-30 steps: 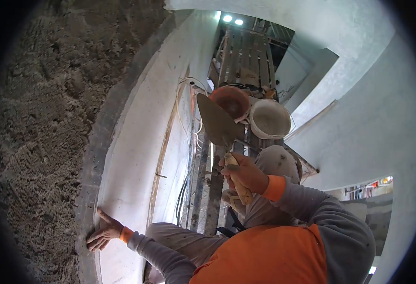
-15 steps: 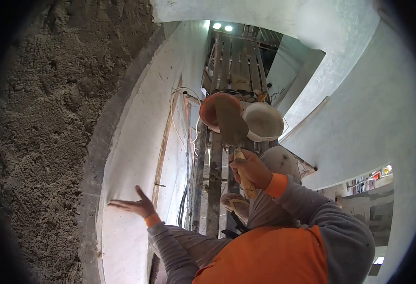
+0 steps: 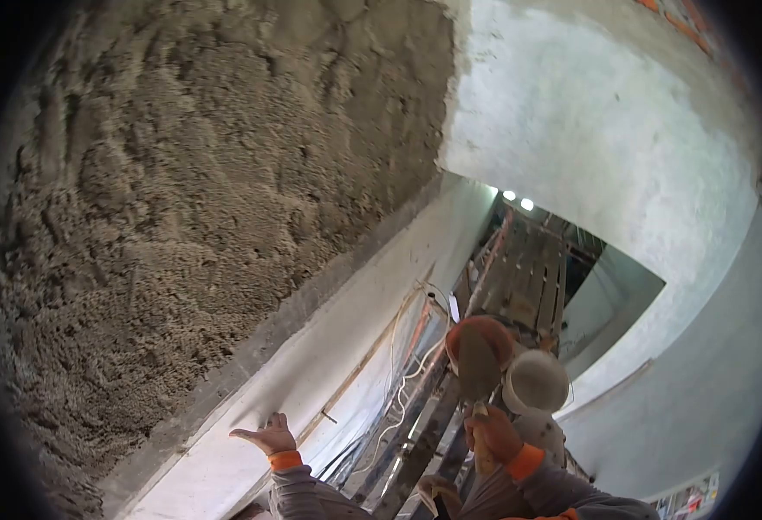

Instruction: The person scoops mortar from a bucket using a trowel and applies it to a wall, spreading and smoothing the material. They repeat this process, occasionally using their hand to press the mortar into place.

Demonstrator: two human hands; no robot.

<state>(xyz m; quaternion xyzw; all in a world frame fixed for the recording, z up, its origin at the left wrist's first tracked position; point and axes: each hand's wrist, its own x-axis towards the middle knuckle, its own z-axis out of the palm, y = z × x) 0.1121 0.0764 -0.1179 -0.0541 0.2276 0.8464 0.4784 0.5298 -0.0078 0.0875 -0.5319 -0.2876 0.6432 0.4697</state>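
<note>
Rough mortar (image 3: 199,191) fills the upper left; a trowel (image 3: 479,368) stands out at lower right.
The right hand (image 3: 495,435) has its grip closed round the trowel's handle, the blade in front of the red bucket (image 3: 459,328), beside the white bucket (image 3: 538,382). The left hand (image 3: 268,435) is spread, empty, near the pale wall (image 3: 346,334). Mortar coverage is broad, but its coarse surface looks unsmoothed.

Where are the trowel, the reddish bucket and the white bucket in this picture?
Trowel (image 3: 479,373): head view, on the middle of the blade.
Reddish bucket (image 3: 500,341): head view, on the inner wall, right of the blade.
White bucket (image 3: 556,380): head view, on the inner wall.
</note>
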